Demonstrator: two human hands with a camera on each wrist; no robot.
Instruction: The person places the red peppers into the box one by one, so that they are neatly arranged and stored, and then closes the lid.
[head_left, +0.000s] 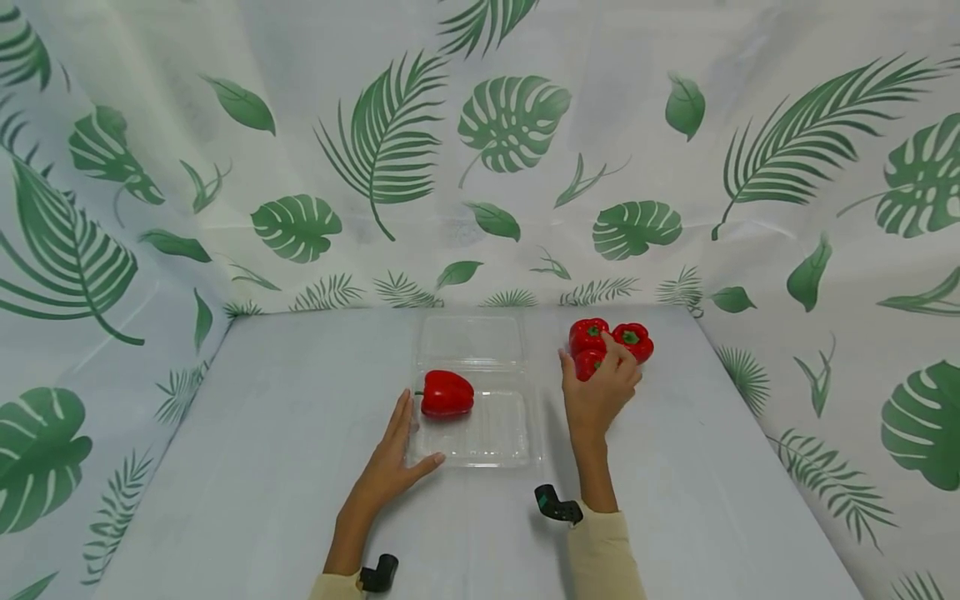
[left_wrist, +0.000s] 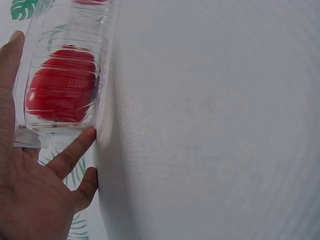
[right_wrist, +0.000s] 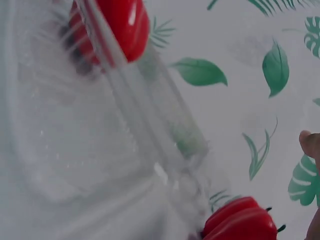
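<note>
left grip [head_left: 390, 467] spreads at a clear container [head_left: 501, 429], right grip [head_left: 602, 398] at red peppers [head_left: 587, 335], whether pinching i cannot tell.

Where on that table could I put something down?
The flat white table is bare left of the clear plastic hinged container and left hand, and right of three glossy red bell peppers. It's crowded at those peppers, where the right hand is.

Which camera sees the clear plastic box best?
The head view, because the whole open box fits in it. The left wrist view shows only part, with a red pepper seen through the clear plastic. The right wrist view shows a blurry piece, cut off by the edge.
</note>
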